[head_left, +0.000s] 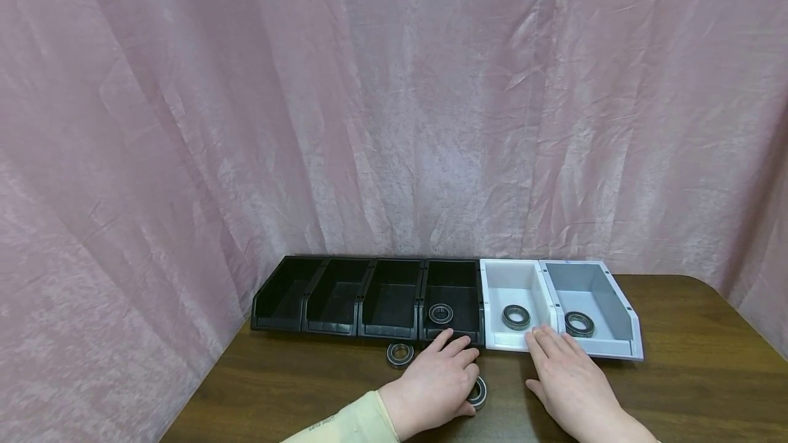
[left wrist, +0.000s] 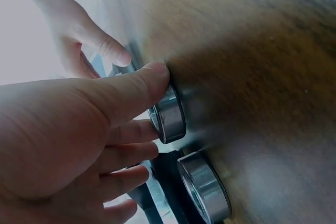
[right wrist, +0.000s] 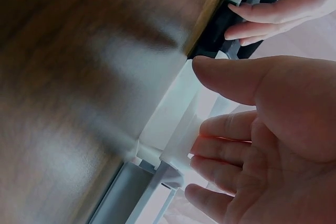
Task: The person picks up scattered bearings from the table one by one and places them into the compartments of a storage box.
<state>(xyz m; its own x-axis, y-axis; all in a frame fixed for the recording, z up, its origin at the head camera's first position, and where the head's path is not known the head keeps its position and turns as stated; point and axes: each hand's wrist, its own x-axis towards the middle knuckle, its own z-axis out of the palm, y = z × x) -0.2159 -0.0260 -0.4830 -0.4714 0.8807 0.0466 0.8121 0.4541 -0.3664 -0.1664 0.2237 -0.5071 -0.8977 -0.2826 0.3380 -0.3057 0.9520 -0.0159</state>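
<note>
My left hand (head_left: 438, 383) is over the table in front of the black bins, thumb and index finger pinching a metal ball bearing (left wrist: 171, 115) by its rim. A second ball bearing (head_left: 400, 355) lies just left of that hand, seen also in the left wrist view. My right hand (head_left: 572, 381) has relaxed, extended fingers at the front edge of the white bin (head_left: 514, 344); nothing is in its palm in the right wrist view. One bearing (head_left: 516, 317) lies in the white bin, another bearing (head_left: 579, 324) in the light grey bin (head_left: 615, 349), and a smaller-looking bearing (head_left: 440, 314) in the rightmost black bin (head_left: 452, 279).
Several black bins (head_left: 335, 279) continue the row to the left, side by side along the back of the brown wooden table (head_left: 295, 374). A pink curtain (head_left: 394, 101) hangs directly behind them. Wooden tabletop extends right of the light grey bin.
</note>
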